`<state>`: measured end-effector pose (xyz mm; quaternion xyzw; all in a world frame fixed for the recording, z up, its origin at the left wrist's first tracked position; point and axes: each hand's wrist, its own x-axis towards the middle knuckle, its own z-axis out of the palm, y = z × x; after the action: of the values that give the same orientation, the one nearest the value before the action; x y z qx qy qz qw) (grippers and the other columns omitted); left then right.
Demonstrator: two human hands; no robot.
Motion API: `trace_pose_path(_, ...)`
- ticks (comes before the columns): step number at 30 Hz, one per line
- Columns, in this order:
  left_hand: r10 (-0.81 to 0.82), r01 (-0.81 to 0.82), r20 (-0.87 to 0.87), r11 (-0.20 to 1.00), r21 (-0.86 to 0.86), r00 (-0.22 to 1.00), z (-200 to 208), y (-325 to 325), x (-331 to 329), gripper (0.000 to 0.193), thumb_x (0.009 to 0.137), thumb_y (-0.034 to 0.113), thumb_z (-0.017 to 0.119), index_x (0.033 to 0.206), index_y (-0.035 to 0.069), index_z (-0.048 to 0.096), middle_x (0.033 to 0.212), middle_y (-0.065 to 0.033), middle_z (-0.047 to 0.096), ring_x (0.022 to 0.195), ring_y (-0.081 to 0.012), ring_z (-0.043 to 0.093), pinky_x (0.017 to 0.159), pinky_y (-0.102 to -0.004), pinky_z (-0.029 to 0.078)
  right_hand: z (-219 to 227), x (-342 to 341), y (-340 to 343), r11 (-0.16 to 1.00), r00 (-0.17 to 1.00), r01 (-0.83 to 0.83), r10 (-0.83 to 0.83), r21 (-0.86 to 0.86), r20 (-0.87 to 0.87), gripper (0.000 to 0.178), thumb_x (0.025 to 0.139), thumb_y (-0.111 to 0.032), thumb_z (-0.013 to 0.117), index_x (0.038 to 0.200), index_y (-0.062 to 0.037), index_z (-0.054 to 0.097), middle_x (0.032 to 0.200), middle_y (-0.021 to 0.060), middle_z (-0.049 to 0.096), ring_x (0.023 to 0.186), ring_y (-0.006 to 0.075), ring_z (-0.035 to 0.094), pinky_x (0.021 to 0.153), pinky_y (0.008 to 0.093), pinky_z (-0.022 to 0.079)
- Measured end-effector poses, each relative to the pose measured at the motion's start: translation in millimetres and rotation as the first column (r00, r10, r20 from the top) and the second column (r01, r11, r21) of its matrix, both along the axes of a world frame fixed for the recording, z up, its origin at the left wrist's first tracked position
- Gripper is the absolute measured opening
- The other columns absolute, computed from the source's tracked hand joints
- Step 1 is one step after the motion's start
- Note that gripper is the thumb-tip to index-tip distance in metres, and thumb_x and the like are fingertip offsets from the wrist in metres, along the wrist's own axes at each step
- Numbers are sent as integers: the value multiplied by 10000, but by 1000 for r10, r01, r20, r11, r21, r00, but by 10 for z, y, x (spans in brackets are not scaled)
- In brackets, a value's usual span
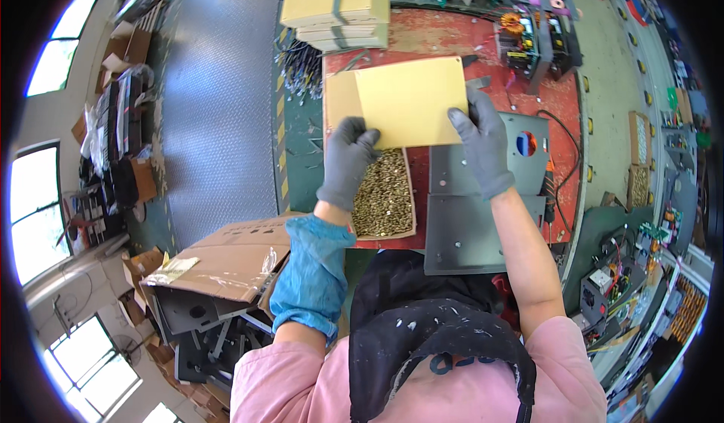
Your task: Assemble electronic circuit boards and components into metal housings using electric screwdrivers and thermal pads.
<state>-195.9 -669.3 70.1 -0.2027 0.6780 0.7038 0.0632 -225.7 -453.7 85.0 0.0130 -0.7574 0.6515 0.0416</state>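
A flat yellow board (415,102) is held level above the red workbench, between my two gloved hands. My left hand (351,159) grips its lower left edge, the thumb on top. On the right edge, my right hand (483,144) closes with its thumb over the face. A tan strip shows at the board's left end; I cannot tell if it is a second sheet. Below my left hand stands an open box of small brass-coloured fasteners (385,196). Under my right forearm lie grey metal panels (460,230), one with a round hole.
A strapped stack of yellow boards (335,4) stands at the far end of the red workbench (422,30), beside a bundle of dark cables (302,64). Circuit assemblies (532,42) sit far right. A screwdriver (549,189) lies right of the panels. A cardboard box (226,261) is at left.
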Motion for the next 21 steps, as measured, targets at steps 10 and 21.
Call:
trace_pose_path(10,-454,600,406,466,-650,793,-153,1065,42,339,857,437,581,918,118,679,833,-138,685,808,-339,663,704,-463,518,-426,549,1097,638,912,131,-378,759,160,283,864,-260,624,1076,-74,636,985,152,653,901,347,627,768,424,487)
trace_pose_path(21,-432,631,474,381,-676,768,-154,1101,-58,347,865,447,575,956,136,696,795,-109,689,800,-312,664,709,-441,505,-567,528,1071,637,923,161,-368,754,114,285,871,-223,625,1103,-59,615,986,155,643,876,303,627,779,390,482)
